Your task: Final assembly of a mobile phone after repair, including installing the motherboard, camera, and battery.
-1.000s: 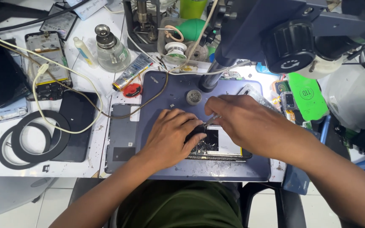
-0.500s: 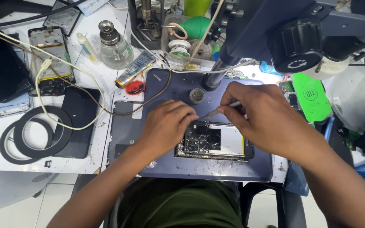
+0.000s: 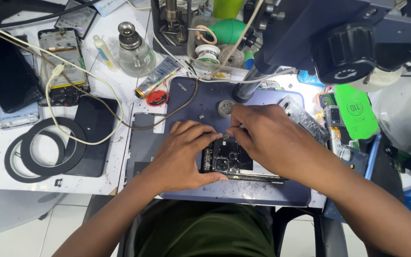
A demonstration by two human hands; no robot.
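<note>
While right hand (image 3: 272,138) covers upper part of opened phone (image 3: 231,162), what its pinched fingertips grip at phone's top edge cannot be made out. Phone lies at centre of blue work mat (image 3: 262,190), camera cluster showing at its 7 o'clock corner. Left hand (image 3: 184,152) comes from 7 o'clock, fingers curled on phone's left edge, thumb stretched along bottom edge, bracing it. At 11 o'clock, glass bottle (image 3: 134,52) with metal cap, liquid level unclear. Microscope (image 3: 319,38) cut off at 1 o'clock.

a white worktable (image 3: 5,185) stands over a pale tiled floor (image 3: 34,228).
</note>
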